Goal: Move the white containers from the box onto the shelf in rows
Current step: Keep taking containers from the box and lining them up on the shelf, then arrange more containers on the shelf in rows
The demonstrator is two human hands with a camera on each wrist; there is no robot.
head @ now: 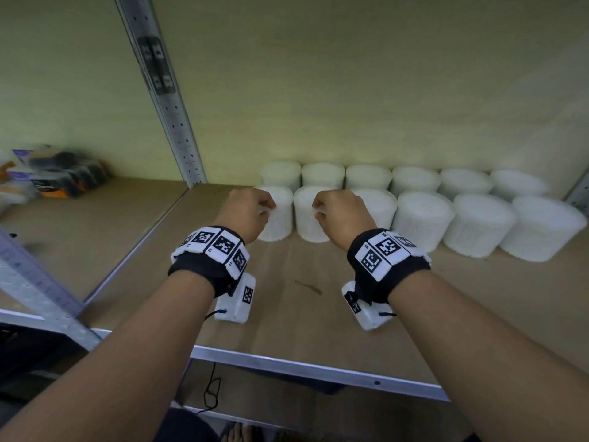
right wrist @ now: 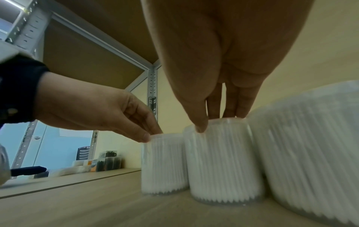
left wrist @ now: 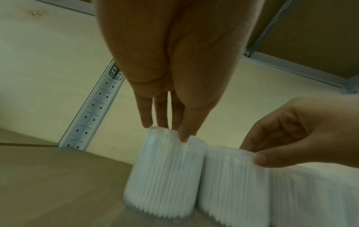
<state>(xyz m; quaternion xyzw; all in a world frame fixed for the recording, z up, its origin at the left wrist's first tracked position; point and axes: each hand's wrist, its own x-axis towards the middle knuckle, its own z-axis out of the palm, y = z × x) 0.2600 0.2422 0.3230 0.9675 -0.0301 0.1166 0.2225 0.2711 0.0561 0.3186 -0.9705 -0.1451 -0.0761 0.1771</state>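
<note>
We are pinching two front-row containers by their tops on the shelf (head: 302, 301): left hand (head: 247, 215) on the end container (head: 277, 218), right hand (head: 342, 215) on its neighbour (head: 307, 218).

I am looking into what seems to be a stockroom or shop storage area. A metal shelving unit with perforated grey uprights (head: 178, 122) and wooden shelf boards (head: 318, 301) stands against a pale yellow wall (head: 382, 74), holding two rows of identical white containers (head: 424, 218). On the neighbouring shelf sit boxed, packaged goods (head: 54, 177), blurred.
</note>
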